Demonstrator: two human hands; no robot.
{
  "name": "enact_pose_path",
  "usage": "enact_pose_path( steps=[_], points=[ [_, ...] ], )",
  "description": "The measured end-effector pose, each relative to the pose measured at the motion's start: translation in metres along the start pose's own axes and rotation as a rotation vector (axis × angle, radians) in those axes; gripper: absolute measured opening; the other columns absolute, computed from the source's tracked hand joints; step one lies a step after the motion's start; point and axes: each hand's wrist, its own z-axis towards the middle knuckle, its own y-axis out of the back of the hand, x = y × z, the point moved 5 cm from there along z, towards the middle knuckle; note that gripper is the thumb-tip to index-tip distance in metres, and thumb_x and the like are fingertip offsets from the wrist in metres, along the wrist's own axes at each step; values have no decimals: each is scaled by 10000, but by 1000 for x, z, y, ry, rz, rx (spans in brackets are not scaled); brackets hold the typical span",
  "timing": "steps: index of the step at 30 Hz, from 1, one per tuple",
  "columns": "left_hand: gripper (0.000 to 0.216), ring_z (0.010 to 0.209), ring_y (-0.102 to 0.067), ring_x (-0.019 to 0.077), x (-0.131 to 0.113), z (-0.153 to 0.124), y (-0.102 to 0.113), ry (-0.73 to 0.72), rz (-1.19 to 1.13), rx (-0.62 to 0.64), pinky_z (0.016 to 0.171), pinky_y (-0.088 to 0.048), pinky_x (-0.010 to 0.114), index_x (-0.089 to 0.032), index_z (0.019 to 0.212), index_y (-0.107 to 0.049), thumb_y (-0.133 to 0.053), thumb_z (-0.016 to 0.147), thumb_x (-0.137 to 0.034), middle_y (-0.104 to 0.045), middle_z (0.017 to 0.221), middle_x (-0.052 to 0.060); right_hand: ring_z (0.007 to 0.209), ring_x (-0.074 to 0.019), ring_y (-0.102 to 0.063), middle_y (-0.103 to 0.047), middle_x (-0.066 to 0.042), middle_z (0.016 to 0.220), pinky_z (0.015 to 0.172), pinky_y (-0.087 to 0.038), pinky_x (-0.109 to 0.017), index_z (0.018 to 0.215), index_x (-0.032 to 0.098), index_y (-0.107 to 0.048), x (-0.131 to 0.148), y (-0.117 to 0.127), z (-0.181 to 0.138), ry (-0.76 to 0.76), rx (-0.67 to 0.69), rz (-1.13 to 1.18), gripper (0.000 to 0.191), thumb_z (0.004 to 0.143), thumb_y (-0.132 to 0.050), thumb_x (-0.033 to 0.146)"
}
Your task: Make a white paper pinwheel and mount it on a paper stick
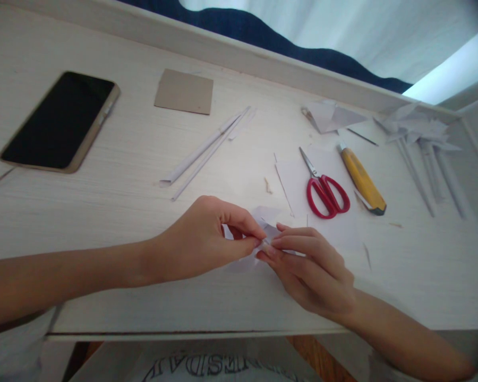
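Note:
Near the front of the white table, my two hands meet over a small piece of white paper [267,216]. My left hand [211,233] pinches it between thumb and forefinger. From the other side, the fingertips of my right hand [310,262] press on the same spot. Much of the paper is hidden by the fingers, so its exact shape cannot be made out. Just beyond my right hand lie red-handled scissors [327,196], partly on a flat white sheet [297,180].
A yellow utility knife [362,179] lies right of the scissors. Paper pinwheel-like shapes on sticks [418,132] rest at the far right. Rolled paper tubes [207,151], a brown cardboard piece [184,91] and a phone [59,122] are at the left and back. Folded paper [334,115] sits behind.

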Motion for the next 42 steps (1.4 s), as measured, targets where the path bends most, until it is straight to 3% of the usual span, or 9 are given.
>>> enact_pose_path(
  steps=[19, 26, 33, 42],
  points=[
    [130, 498, -522, 46, 1, -1, -2, -19, 3, 20, 473, -400, 137, -188, 764, -665, -546, 718, -160, -655, 646, -38, 801, -175, -605, -618, -85, 819, 674, -575, -302, 828, 88, -620, -3, -6, -4, -56, 10, 85, 208, 649, -631, -18],
    [131, 596, -566, 49, -2, -3, 0, -37, 13, -16, 460, -407, 104, -171, 853, -570, -549, 724, -161, -633, 735, -32, 748, -156, -618, -610, -66, 790, 783, -549, -379, 768, 91, -630, -3, -1, 1, -78, 34, 88, 154, 644, -647, 1],
    [171, 690, -565, 85, -4, -8, -1, -43, -29, 86, 472, -441, 116, -179, 906, -567, -550, 753, -255, -613, 847, 11, 771, -155, -594, -598, -70, 809, 777, -548, -384, 799, 78, -611, -5, 6, 3, -115, 50, 159, 182, 633, -670, 33],
    [139, 600, -547, 62, -4, -4, -1, 24, -32, 185, 490, -426, 118, -179, 856, -610, -593, 729, -234, -633, 727, -18, 711, -141, -601, -614, -47, 752, 760, -541, -372, 793, 113, -609, -8, 5, 8, -131, 130, 153, 153, 661, -679, 145]
  ],
)
